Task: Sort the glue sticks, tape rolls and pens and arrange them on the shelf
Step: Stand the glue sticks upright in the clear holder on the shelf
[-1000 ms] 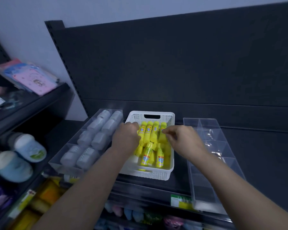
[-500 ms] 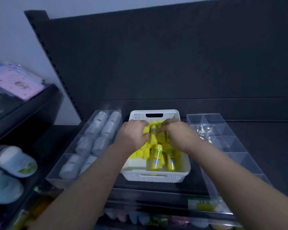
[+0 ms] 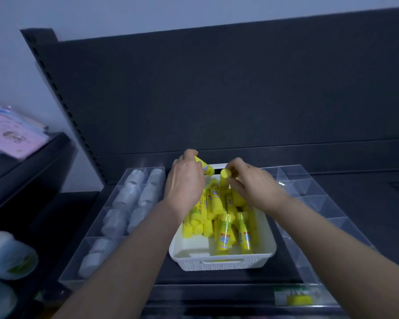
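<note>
No text legible. Labels on glue sticks (image 3: 224,237): blue-red print, blurred beyond reading. Shelf-edge tag (image 3: 296,298): likewise unreadable.

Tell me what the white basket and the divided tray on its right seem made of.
White basket: likely moulded plastic, matte, judging by its ribbed walls and cut-out handle. Divided tray: clear rigid plastic, perhaps acrylic, glossy; it is see-through and its edges catch light.
</note>
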Action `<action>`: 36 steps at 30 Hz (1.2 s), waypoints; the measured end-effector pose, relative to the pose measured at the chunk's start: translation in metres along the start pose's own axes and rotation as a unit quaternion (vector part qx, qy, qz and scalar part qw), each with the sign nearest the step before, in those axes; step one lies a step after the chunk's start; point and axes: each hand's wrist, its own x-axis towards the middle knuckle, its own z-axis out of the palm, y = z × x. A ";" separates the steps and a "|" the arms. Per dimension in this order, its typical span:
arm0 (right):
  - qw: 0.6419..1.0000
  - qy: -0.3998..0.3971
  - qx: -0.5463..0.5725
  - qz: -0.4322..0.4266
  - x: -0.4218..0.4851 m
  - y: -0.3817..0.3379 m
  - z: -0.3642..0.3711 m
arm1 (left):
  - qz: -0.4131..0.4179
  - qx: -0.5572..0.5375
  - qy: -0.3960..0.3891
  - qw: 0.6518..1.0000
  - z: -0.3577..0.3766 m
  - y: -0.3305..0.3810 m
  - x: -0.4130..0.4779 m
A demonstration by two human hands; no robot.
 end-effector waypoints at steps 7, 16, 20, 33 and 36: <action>0.983 0.123 0.124 0.057 0.007 0.020 -0.007 | -0.022 -0.019 -0.004 1.000 0.011 0.033 0.011; 0.994 -0.034 0.055 0.088 0.013 0.018 0.012 | -0.134 -0.013 -0.013 0.991 0.029 0.023 0.005; 0.986 -0.049 -0.078 0.139 0.019 0.021 0.007 | -0.132 -0.016 -0.001 0.991 0.024 0.019 0.005; 0.972 -0.160 -0.100 0.138 0.029 -0.030 0.028 | -0.133 -0.028 0.025 0.990 0.010 -0.004 0.012; 0.971 -0.149 -0.083 0.168 0.033 -0.035 0.029 | -0.137 -0.049 0.023 0.989 0.006 -0.009 0.012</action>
